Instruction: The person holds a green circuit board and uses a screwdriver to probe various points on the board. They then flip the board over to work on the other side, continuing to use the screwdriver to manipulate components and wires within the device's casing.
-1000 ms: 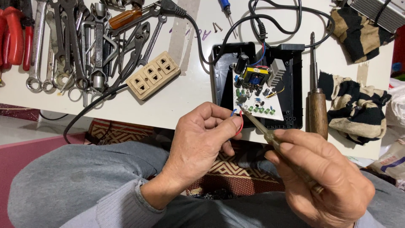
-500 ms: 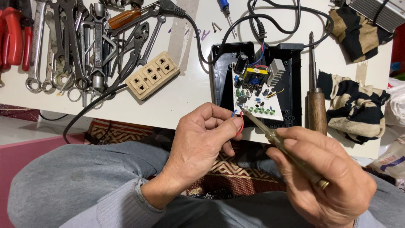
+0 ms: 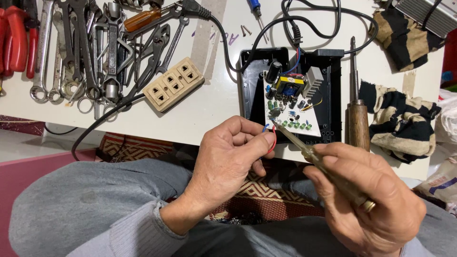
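Left hand point(image 3: 228, 162) pinching red wire point(image 3: 273, 141) between thumb and forefinger, blue wire end poking out just above fingertips. Right hand point(image 3: 366, 200) clenched round screwdriver point(image 3: 304, 150), tip touching circuit board point(image 3: 290, 112) at lower left corner, just beside wire. Board inside black case point(image 3: 333, 95) on table point(image 3: 209, 109). Power strip point(image 3: 173, 90), wrenches point(image 3: 85, 47), wooden-handled tool point(image 3: 357, 119), striped rag point(image 3: 404, 123) lying around.

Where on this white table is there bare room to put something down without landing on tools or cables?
The widest bare patch of the table lies between the beige power strip and the black case holding the circuit board. A narrower strip runs between the case and the wooden-handled tool. The far left is crowded with wrenches, and striped rags fill the right.
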